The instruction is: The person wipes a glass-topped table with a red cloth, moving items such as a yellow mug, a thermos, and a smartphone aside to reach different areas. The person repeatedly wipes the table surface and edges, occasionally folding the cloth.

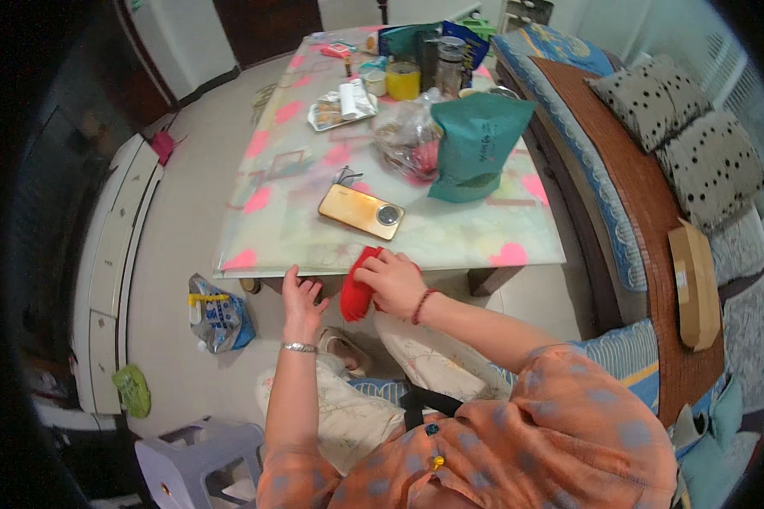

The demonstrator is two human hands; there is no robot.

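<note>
My right hand [395, 280], with a red bracelet at the wrist, grips a folded red cloth-like item [356, 296] at the table's near edge. Part of the red item is hidden under my fingers. To its left, my left hand [302, 299] is raised palm up beside the edge, fingers apart and holding nothing. A gold smartphone [353, 209] lies back side up on the table [274, 238], just beyond my hands. Behind the phone rests a pair of eyeglasses [348, 176].
A teal pouch [481, 146] stands at the right beside a clear plastic bag [407, 140]. Farther back are a white tray [321, 121], a yellow container [403, 81] and a glass bottle [450, 63]. A blue bag [223, 324] and grey stool [197, 439] occupy the floor at left.
</note>
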